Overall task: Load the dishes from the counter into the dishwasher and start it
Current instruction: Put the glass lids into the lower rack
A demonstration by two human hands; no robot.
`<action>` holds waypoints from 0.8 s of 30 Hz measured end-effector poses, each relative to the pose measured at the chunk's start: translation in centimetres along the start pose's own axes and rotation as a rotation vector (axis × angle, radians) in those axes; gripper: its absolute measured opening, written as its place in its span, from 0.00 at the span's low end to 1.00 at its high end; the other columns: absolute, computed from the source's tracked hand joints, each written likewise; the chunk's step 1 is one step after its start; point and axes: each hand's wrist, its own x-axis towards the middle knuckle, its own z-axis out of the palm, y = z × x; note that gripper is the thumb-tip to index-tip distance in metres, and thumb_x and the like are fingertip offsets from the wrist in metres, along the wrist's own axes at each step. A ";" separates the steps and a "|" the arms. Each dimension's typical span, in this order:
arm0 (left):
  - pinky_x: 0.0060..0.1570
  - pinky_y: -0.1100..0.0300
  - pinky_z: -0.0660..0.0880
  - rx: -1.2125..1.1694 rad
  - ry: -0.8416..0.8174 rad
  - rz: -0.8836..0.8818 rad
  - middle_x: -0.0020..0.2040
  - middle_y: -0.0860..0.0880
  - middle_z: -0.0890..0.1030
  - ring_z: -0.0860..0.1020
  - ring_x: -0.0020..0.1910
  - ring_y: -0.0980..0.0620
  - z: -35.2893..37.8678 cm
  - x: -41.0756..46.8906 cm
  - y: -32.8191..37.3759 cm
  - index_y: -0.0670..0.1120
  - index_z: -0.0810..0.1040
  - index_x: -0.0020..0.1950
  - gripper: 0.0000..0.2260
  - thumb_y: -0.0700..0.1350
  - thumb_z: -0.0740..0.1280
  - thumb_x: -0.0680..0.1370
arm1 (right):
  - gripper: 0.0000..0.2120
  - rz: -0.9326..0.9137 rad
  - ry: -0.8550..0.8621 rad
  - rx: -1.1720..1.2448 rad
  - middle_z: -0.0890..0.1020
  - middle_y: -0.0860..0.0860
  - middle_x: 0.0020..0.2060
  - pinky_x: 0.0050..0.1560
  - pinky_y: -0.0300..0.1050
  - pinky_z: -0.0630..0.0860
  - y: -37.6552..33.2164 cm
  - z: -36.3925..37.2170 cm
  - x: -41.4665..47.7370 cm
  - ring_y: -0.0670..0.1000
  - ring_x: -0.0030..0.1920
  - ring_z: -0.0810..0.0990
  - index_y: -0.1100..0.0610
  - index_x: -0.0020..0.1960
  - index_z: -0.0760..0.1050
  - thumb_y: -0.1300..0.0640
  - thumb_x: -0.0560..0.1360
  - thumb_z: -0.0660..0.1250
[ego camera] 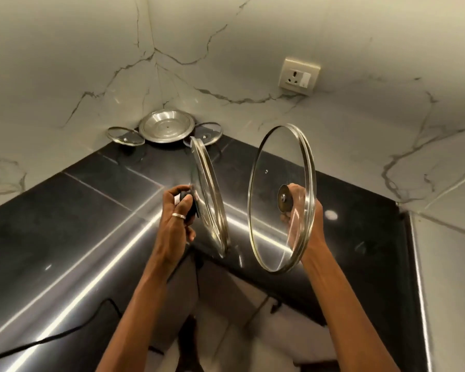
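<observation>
Two glass lids are held upright above the black counter [65, 224], one in each hand.
The right hand [301, 208] grasps the knob of the larger lid [274, 162], whose underside faces the camera. The left hand [177, 213], a ring on one finger, grasps the black knob of the other lid [208, 194], seen nearly edge-on. In the far corner, a steel dish [167, 126] leans on the wall between one small lid [126, 136] and a second small lid [207, 133].
</observation>
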 end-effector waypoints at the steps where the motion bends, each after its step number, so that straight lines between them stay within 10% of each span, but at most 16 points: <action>1: 0.25 0.60 0.67 -0.021 0.000 -0.003 0.42 0.48 0.74 0.70 0.32 0.55 0.7 -2.0 -0.3 0.56 0.72 0.58 0.10 0.52 0.58 0.79 | 0.05 0.002 -0.004 0.006 0.77 0.45 0.28 0.30 0.38 0.73 -0.1 -1.6 -1.7 0.43 0.28 0.73 0.54 0.45 0.76 0.57 0.80 0.66; 24: 0.22 0.60 0.66 -0.060 -0.183 -0.188 0.39 0.49 0.75 0.69 0.28 0.54 3.5 -37.8 -2.0 0.51 0.74 0.55 0.09 0.51 0.59 0.78 | 0.03 0.065 0.279 -0.035 0.77 0.47 0.31 0.31 0.43 0.69 3.2 -20.4 -35.1 0.47 0.32 0.72 0.50 0.45 0.80 0.52 0.77 0.69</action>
